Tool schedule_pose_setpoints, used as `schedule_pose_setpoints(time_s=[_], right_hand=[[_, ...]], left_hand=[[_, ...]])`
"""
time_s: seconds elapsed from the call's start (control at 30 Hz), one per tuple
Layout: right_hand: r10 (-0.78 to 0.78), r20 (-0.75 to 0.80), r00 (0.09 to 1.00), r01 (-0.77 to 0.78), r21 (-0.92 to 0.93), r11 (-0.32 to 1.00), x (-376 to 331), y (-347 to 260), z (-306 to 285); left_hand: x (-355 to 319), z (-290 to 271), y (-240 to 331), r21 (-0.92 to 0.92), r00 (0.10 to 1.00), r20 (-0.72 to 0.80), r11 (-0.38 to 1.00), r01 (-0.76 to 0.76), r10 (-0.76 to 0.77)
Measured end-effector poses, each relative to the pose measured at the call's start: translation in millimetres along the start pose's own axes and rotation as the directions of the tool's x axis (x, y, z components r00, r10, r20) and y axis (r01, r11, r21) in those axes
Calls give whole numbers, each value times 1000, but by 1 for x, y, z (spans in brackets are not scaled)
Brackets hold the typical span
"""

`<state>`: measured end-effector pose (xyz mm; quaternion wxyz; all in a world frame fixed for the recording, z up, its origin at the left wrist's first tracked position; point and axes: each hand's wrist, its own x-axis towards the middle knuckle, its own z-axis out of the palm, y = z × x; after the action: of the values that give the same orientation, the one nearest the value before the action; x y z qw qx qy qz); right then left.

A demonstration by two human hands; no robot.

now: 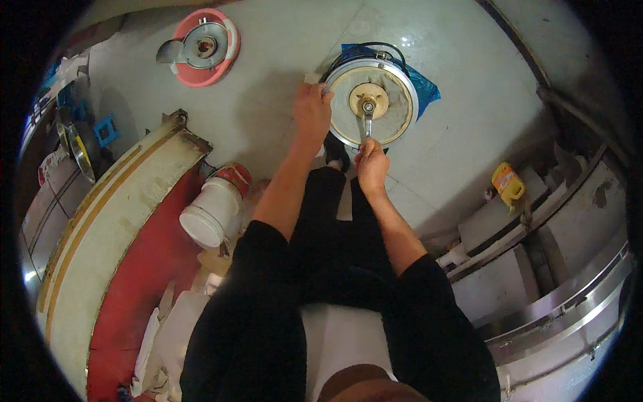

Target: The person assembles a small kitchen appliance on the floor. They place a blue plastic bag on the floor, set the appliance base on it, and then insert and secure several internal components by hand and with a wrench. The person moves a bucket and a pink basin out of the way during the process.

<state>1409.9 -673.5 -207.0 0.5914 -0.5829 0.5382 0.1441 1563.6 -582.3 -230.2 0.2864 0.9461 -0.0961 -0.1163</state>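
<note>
Wrench on the hub nut, other hand bracing the rim

The right hand (372,164) is closed round the handle of a wrench (368,124) whose head sits on the nut at the middle of the round metal drum (372,100), which lies flat on the floor straight ahead of the knees. The left hand (312,107) is clamped over the drum's near-left rim, fingers curled on the edge. To do this well, I'd judge: keep the wrench head square on the nut, pull in one smooth arc, and press down hard on the rim so the drum doesn't spin along. A blue sheet (422,80) peeks out behind the drum. Far left of the drum lies a pink basin (231,57) with another metal part; near-left stands a tipped white bucket (211,211); to the drum's right, a yellow bottle (507,182).
</note>
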Motion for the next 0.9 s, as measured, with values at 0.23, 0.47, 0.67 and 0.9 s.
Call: schedule_pose_setpoints(time_s=[0.23, 0.47, 0.67, 0.9], right_hand=[[-12, -19, 1000, 11, -56, 998, 0, -2, 0], [-163, -59, 985, 146, -227, 963, 6, 11, -13], [-65, -87, 994, 56, -102, 993, 0, 8, 1], [94, 351, 931, -126, 69, 990, -7, 27, -55]], left_hand=[[-78, 0, 13, -23, 758, 438, 837, 547, -484], [-23, -5, 4, -16, 998, -49, 999, 39, -40], [-74, 9, 26, -176, 834, 137, 815, 552, -535], [-47, 7, 17, -43, 956, -155, 969, 245, -249]])
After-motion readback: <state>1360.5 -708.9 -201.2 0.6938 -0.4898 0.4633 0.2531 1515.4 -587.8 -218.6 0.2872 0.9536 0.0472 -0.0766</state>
